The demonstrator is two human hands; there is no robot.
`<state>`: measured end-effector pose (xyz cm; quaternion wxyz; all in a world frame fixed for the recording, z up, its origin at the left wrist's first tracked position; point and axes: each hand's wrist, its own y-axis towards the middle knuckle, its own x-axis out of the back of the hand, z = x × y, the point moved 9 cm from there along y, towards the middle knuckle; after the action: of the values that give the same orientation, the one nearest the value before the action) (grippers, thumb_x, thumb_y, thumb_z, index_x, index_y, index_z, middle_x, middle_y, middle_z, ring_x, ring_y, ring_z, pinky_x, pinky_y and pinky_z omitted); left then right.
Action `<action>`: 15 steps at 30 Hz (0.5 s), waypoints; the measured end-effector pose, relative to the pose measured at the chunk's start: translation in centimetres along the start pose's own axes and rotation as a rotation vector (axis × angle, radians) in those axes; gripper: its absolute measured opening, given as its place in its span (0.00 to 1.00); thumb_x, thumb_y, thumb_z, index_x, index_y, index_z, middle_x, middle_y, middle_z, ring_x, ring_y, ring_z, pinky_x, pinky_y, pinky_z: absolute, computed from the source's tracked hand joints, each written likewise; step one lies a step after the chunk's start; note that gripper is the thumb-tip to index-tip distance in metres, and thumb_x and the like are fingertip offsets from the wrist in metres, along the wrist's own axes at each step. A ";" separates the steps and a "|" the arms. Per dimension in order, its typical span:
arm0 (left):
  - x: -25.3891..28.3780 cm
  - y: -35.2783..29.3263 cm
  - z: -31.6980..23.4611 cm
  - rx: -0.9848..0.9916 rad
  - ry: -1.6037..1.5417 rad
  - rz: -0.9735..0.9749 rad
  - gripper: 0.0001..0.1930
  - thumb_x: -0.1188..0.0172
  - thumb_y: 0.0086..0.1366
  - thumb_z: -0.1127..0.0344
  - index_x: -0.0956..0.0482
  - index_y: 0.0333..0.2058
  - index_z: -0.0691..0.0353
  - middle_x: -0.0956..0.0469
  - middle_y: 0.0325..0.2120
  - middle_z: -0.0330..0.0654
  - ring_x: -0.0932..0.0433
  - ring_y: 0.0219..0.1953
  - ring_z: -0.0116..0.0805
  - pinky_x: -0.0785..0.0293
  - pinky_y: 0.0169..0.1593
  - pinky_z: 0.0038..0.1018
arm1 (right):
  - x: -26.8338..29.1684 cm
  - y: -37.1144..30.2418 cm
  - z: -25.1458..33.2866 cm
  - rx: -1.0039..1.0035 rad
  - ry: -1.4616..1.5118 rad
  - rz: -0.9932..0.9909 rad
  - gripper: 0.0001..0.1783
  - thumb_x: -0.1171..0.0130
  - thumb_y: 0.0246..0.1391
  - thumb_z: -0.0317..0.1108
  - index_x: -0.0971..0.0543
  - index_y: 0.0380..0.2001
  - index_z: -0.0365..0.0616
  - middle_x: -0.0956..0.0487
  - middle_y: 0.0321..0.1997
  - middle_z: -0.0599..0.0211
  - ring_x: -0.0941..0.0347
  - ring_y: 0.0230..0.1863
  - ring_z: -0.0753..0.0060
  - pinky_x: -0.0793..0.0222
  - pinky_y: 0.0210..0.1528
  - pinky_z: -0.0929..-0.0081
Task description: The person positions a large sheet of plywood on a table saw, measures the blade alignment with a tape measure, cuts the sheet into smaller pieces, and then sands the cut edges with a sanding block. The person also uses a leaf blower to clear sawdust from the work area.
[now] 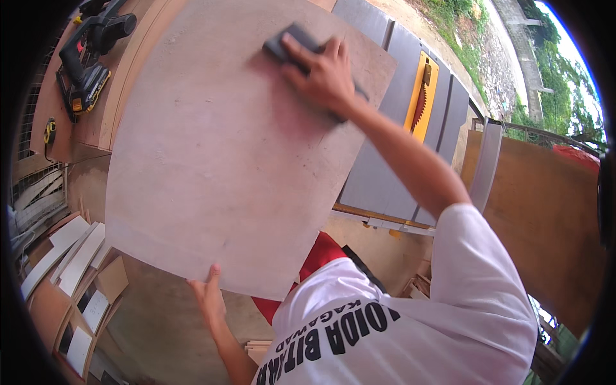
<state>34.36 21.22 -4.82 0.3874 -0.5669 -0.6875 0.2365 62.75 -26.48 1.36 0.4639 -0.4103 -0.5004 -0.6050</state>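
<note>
A large pale wooden panel [212,154] fills the middle of the view, its surface dusty and lightly marked. My right hand [321,74] is closed over a long dark sanding block [292,43], pressed flat on the far right part of the panel. Motion blurs the block, and my palm covers its middle. At the near edge of the panel my left hand [208,296] grips the rim, with the thumb on top and the other fingers hidden underneath.
Right of the panel stands a grey table saw [378,154] with a yellow insert [422,96] and a toothed blade. A cordless power tool [86,64] and a tape measure [50,130] lie on the left bench. Wood offcuts [80,269] pile up at lower left.
</note>
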 end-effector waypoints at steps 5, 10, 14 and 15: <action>0.4 0.3 0.6 0.024 0.081 -0.079 0.49 0.29 0.69 0.62 0.55 0.74 0.76 0.40 0.72 0.57 0.38 0.72 0.44 0.46 0.75 0.36 | 1.9 0.1 -2.2 -0.001 0.035 0.104 0.32 0.39 0.63 0.59 0.25 0.70 0.79 0.33 0.53 0.41 0.39 0.54 0.43 0.38 0.64 0.51; -0.7 -0.8 -2.2 0.002 0.152 -0.008 0.49 0.30 0.69 0.64 0.55 0.75 0.75 0.38 0.71 0.57 0.36 0.71 0.44 0.46 0.75 0.36 | 2.5 12.9 -9.6 -0.234 -0.024 -0.090 0.34 0.45 0.65 0.57 0.30 0.72 0.65 0.27 0.61 0.35 0.41 0.66 0.25 0.45 0.70 0.41; -0.2 0.5 -0.3 -0.004 0.041 -0.025 0.48 0.33 0.70 0.69 0.58 0.76 0.74 0.41 0.73 0.57 0.37 0.72 0.46 0.47 0.76 0.37 | -0.1 -2.2 6.0 0.009 0.158 0.128 0.34 0.35 0.60 0.51 0.28 0.71 0.80 0.33 0.57 0.37 0.36 0.58 0.36 0.37 0.64 0.43; -0.1 -0.1 -0.3 0.039 -0.003 -0.051 0.47 0.34 0.70 0.71 0.59 0.76 0.74 0.43 0.74 0.57 0.38 0.73 0.46 0.48 0.76 0.38 | 0.6 -8.4 10.0 0.141 0.291 0.178 0.37 0.32 0.57 0.48 0.28 0.70 0.83 0.34 0.54 0.42 0.37 0.56 0.39 0.37 0.63 0.43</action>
<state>34.54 21.09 -4.62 0.4033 -0.5414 -0.6974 0.2405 54.74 -16.11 1.62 0.6110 -0.3273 -0.4308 -0.5778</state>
